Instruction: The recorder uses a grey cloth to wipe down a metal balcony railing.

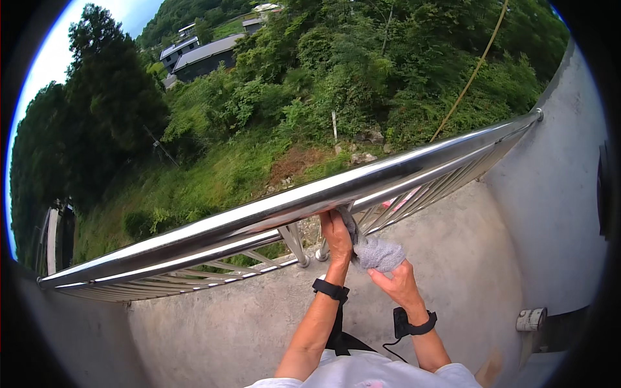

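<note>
A polished metal railing (291, 199) crosses the view at a slant, with thin metal balusters below its rails. My left hand (337, 237) is raised against the underside of the top rail, near a pair of posts, its fingertips hidden behind the rail. A grey cloth (381, 253) runs up beside the left hand towards the rail and hangs bunched on its right. My right hand (399, 282) grips the lower edge of the bunched part between thumb and fingers. Whether the left fingers grip the cloth cannot be seen.
A concrete floor (218, 320) lies below, with a grey wall (558, 194) at the right. A cylindrical container (531, 320) with writing lies or stands at the lower right. Beyond the railing are a grassy slope, trees and buildings, and a yellowish cable (470, 77).
</note>
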{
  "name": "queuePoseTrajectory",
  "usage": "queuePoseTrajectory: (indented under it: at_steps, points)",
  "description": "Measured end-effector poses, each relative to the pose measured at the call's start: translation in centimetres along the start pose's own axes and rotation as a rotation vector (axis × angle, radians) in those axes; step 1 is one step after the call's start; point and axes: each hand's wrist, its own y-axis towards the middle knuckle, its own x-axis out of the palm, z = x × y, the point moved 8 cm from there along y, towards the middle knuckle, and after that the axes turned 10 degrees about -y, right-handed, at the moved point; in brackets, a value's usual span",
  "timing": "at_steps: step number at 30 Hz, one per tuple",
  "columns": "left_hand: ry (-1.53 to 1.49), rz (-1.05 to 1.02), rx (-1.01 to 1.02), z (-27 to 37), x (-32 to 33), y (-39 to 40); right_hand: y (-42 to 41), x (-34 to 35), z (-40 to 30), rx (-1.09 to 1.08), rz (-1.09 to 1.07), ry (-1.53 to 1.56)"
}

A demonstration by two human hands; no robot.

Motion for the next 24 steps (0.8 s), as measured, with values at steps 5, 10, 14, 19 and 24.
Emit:
queuePoseTrajectory:
  at_steps: [5, 10, 14, 19, 24]
  points:
    - [-0.109, 0.058, -0.182, -5.0, -1.6, 1.0, 0.1, 0.1, 3.0, 0.131, 0.005, 0.065]
    - [0.647, -0.135, 0.085, -10.4, -4.4, -0.8, 1.1, 1.8, 6.2, 0.086, -0.116, 0.019]
    - [0.648, -0.226, -0.521, -22.1, -12.6, -2.9, 1.0, 5.9, 7.3, 0.024, -0.277, 0.007]
    - [0.523, -0.225, -0.713, -21.5, -11.5, -3.5, -2.0, 9.7, 12.3, 0.103, -0.575, -0.073]
    - [0.406, -0.190, -0.806, -20.8, -9.9, -3.4, -0.9, 9.4, 13.7, 0.128, -0.566, 0.040]
